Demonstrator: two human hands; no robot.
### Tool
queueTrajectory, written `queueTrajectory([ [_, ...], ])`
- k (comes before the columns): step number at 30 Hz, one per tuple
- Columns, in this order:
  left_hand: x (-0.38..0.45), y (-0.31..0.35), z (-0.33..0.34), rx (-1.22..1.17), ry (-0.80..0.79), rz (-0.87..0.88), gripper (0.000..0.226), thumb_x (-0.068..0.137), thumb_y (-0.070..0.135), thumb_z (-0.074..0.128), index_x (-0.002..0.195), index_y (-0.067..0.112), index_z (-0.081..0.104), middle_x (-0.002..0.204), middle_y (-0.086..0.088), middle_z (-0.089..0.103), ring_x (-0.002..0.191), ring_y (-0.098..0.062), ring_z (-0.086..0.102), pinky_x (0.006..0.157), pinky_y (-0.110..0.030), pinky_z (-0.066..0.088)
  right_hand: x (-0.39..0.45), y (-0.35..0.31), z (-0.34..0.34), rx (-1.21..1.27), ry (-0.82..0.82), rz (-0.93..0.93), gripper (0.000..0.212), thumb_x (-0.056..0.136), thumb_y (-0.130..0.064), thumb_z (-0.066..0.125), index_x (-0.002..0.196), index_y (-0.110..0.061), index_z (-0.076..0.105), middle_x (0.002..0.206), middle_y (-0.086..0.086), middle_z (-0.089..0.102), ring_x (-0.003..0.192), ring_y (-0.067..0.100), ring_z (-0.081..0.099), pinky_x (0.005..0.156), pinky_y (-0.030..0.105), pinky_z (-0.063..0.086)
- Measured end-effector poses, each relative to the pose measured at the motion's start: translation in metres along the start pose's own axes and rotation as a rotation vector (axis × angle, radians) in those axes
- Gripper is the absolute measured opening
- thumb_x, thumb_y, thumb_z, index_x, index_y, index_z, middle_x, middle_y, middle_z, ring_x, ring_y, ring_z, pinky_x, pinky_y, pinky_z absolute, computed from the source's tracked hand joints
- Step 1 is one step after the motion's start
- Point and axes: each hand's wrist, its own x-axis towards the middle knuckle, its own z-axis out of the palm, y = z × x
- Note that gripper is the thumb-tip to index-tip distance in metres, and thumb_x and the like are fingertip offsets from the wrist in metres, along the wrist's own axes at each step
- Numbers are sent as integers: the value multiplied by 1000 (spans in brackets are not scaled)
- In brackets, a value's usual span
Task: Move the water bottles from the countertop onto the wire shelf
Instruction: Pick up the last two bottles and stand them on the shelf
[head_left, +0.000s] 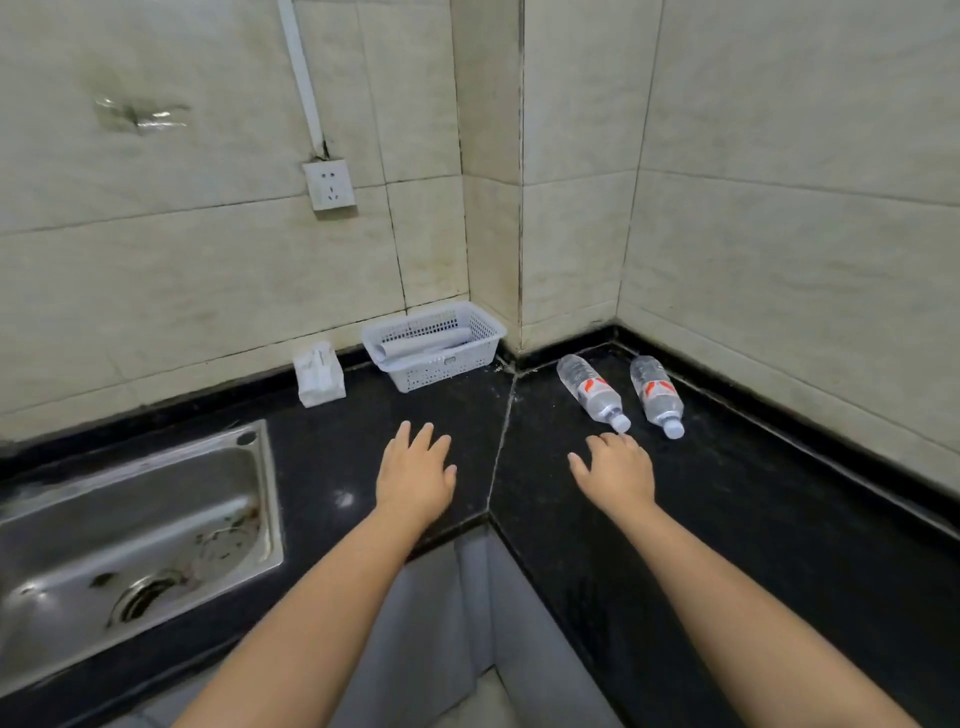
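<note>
Two clear water bottles with red-and-white labels lie on their sides on the black countertop (727, 493) near the corner, white caps pointing toward me. The left bottle (592, 392) lies just beyond my right hand (615, 470), whose relaxed fingertips are close to its cap without gripping it. The right bottle (657, 396) lies parallel beside it. My left hand (415, 470) hovers flat over the counter with fingers spread, holding nothing. No wire shelf is in view.
A white perforated plastic basket (475, 358) with rolled paper stands against the back wall. Left of it sits a white tissue pack (318, 375). A steel sink (130, 540) is set into the counter at left. A wall socket (330, 184) hangs above.
</note>
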Motion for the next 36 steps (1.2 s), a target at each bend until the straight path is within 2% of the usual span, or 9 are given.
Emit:
queueTrajectory([
  [7,157,6,22,-25,-13,207,49,99,34,32,144,19,25,156,-4,17,145,-29,5,119,-38,12,104,30,36,-46,33,224,37,91,-33,43,111,-7,60,114,11,63,109,28,54,87,37,43],
  [9,199,14,34,-24,-30,296,48,99,33,32,144,19,26,156,-3,17,145,-29,4,119,-38,11,126,42,45,-64,9,335,36,92,-33,42,112,-8,59,118,12,61,111,28,53,90,36,42],
  [13,275,43,62,19,-106,483,50,99,34,29,146,19,20,157,-3,14,145,-28,2,119,-38,11,164,69,59,-79,-40,518,42,92,-37,43,126,-12,49,130,10,54,121,26,46,97,35,40],
  [17,328,84,89,-18,-125,666,52,97,33,36,145,18,22,156,-3,16,145,-27,6,119,-36,12,183,90,74,5,-2,644,38,90,-31,50,120,-8,54,125,11,58,119,30,47,96,36,40],
  [22,370,140,115,97,-184,924,65,92,20,50,146,17,15,157,-6,9,145,-24,5,118,-35,10,225,122,83,26,-13,691,43,88,-31,53,124,-8,50,129,13,52,119,32,45,96,38,39],
  [25,388,160,129,192,-246,1007,71,91,12,49,148,18,6,157,-3,1,145,-20,-1,118,-36,9,257,138,90,155,5,748,55,85,-33,58,130,-7,42,133,16,46,122,34,42,99,40,38],
  [28,408,171,137,202,-330,1053,72,93,14,48,148,19,2,158,0,-5,146,-18,-5,118,-36,4,278,151,105,282,0,810,67,80,-39,64,134,-8,37,135,18,44,123,35,42,100,41,39],
  [31,422,175,139,237,-409,1106,66,96,20,42,148,18,1,158,0,-7,145,-16,-8,118,-36,-3,285,163,121,285,-45,799,69,81,-46,61,135,-11,34,130,20,48,118,36,47,95,41,42],
  [36,440,184,149,226,-430,1192,67,92,35,49,146,14,15,156,-1,11,145,-16,7,118,-34,2,272,170,127,268,-60,731,67,84,-48,56,137,-16,30,131,17,44,119,35,43,98,42,41],
])
